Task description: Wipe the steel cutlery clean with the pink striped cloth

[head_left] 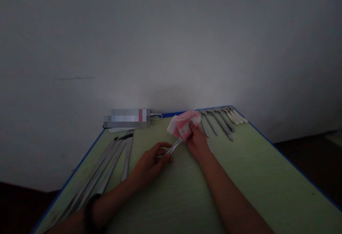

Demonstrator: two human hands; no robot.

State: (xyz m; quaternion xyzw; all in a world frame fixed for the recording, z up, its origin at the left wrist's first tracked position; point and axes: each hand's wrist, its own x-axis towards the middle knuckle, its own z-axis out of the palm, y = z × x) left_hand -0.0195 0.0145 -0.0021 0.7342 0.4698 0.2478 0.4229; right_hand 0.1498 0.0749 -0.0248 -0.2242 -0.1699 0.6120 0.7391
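My left hand [156,159] pinches the slim metal handle [175,146] of a piece of cutlery above the middle of the table. A pink and white cloth [184,122] is bunched around its far end, so I cannot tell which kind of cutlery it is. My right hand [198,139] grips that cloth from the right, fingers closed on it. Close behind the right hand lie several metal pieces of cutlery [212,124], and a pale thing shows partly beneath the wrist.
Several long flat metal utensils [109,166] lie along the left of the green table [171,202], partly under my left forearm. White-handled cutlery [234,116] sits at the back right. A blurred-out box-like thing [128,118] with a white cord stands back left, against the wall [171,48].
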